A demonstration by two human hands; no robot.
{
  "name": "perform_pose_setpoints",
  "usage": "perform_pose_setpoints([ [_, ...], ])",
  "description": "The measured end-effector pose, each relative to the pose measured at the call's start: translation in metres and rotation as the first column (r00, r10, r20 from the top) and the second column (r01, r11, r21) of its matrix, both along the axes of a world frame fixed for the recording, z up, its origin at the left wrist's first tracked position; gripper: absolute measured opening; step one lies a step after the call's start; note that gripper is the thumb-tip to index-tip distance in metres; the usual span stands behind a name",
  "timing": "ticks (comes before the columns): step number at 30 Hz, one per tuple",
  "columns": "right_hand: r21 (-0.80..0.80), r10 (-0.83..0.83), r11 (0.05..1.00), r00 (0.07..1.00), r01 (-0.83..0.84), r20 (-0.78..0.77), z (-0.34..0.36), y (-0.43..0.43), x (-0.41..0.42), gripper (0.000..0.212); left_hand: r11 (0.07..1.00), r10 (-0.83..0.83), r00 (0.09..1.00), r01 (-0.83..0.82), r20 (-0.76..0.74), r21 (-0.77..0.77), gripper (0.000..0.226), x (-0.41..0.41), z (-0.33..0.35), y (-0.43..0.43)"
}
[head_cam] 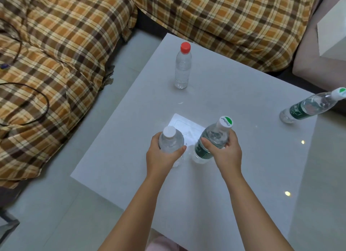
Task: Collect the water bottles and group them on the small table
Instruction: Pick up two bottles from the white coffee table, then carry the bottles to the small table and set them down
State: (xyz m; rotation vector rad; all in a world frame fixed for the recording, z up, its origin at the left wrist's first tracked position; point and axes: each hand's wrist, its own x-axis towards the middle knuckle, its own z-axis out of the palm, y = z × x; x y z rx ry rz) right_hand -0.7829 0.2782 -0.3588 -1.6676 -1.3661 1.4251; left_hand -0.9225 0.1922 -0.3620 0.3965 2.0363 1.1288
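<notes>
On the small white table [234,93], my left hand [162,155] grips a clear bottle with a white cap [171,140], standing upright near the table's middle. Right beside it, my right hand [225,149] holds a green-labelled bottle with a green-and-white cap [213,138], its base on the tabletop. A clear bottle with a red cap [183,66] stands alone toward the far side. Another green-labelled bottle [310,106] stands at the table's right edge.
A sofa under a brown plaid cover [224,12] wraps the table's far and left sides, with black cables [33,93] on its left part. A white box [333,29] sits on a beige seat at the far right. Pale tiled floor [56,204] lies below.
</notes>
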Motion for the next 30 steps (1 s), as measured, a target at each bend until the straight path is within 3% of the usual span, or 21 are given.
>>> perform_pose_setpoints([
  [6, 0.056, 0.139, 0.989, 0.99, -0.137, -0.029, 0.058, -0.021, 0.002, 0.059, 0.979, 0.193, 0.98, -0.19, -0.044, 0.074, 0.057, 0.003, 0.049, -0.034],
  [15, 0.146, 0.378, 0.918, 0.925, -0.369, -0.034, 0.142, -0.065, 0.035, 0.061, 0.971, 0.219, 0.957, -0.194, -0.189, 0.14, 0.056, 0.018, 0.152, -0.11],
  [24, 0.286, 0.657, 0.718, 0.753, -0.635, 0.024, 0.213, -0.12, 0.036, 0.064, 0.93, 0.353, 0.91, -0.318, -0.215, 0.183, 0.062, 0.051, 0.218, -0.202],
  [30, 0.341, 0.813, 0.535, 0.581, -0.773, 0.042, 0.233, -0.17, 0.0, 0.061, 0.814, 0.576, 0.796, -0.538, -0.185, 0.217, 0.052, 0.056, 0.233, -0.267],
])
